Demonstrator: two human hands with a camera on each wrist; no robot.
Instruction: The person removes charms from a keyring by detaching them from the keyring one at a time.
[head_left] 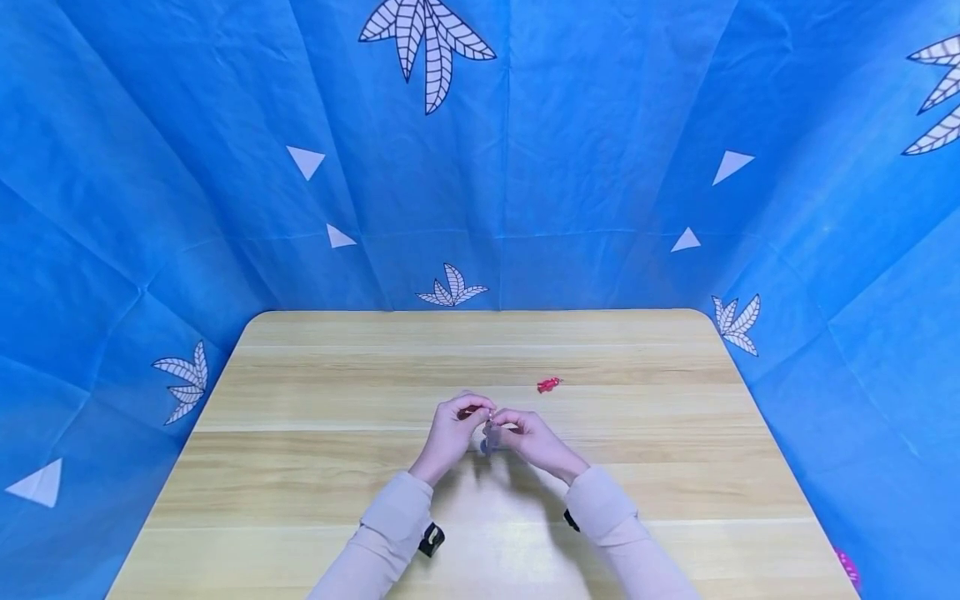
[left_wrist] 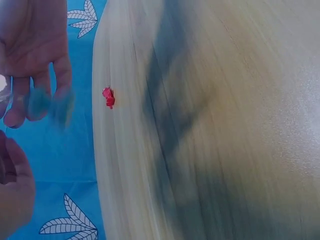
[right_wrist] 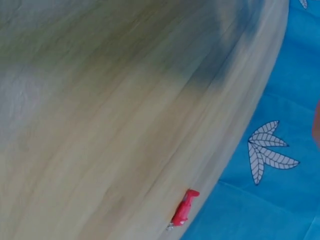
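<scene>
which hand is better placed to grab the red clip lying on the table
Likely the right hand. The red clip lies just beyond it on the table, farther from the left hand. Both hands pinch one small item, so one must let go.

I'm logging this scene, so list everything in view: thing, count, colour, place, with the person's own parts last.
Table: one, light wood grain, centre, under both hands.
Red clip: one, red, lying on the table beyond the hands, toward the right.
Small item: one, pale bluish and partly clear, pinched between both hands above the table; too small to identify.
Backdrop cloth: one, blue with white leaves and triangles, behind and beside the table.
Pink object: one, pink, lower right edge, off the table.
Sleeves: two, beige, with dark wrist straps.
Left hand: fingers curled on the small item.
Right hand: likewise pinching it.
</scene>
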